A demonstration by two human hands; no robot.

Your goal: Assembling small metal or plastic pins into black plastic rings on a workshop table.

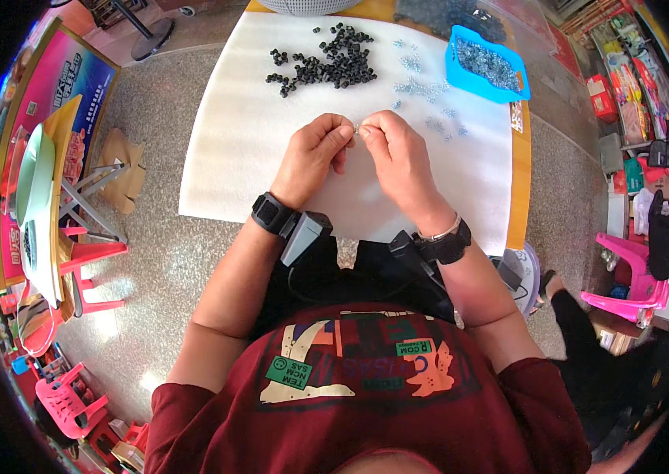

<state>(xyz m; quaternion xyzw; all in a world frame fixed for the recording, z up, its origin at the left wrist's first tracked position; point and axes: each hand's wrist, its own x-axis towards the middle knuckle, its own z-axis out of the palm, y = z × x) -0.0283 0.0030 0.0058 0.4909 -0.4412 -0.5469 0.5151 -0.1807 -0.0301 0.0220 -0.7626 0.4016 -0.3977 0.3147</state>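
My left hand and my right hand meet over the white sheet on the table, fingertips nearly touching. Each hand is closed in a pinch, thumb against finger. A tiny pale glint shows between the fingertips, too small to name. Beyond my left hand lies a loose pile of small black pieces, several of them scattered to its left. Small clear bluish pieces are spread on the sheet beyond my right hand. More such pieces fill a bright blue plastic basket at the far right of the table.
A grey perforated basket stands at the far edge. On the left are a side table with a pale green basin and a red stool. A pink chair and stocked shelves stand on the right. Another person's dark-clothed leg shows at right.
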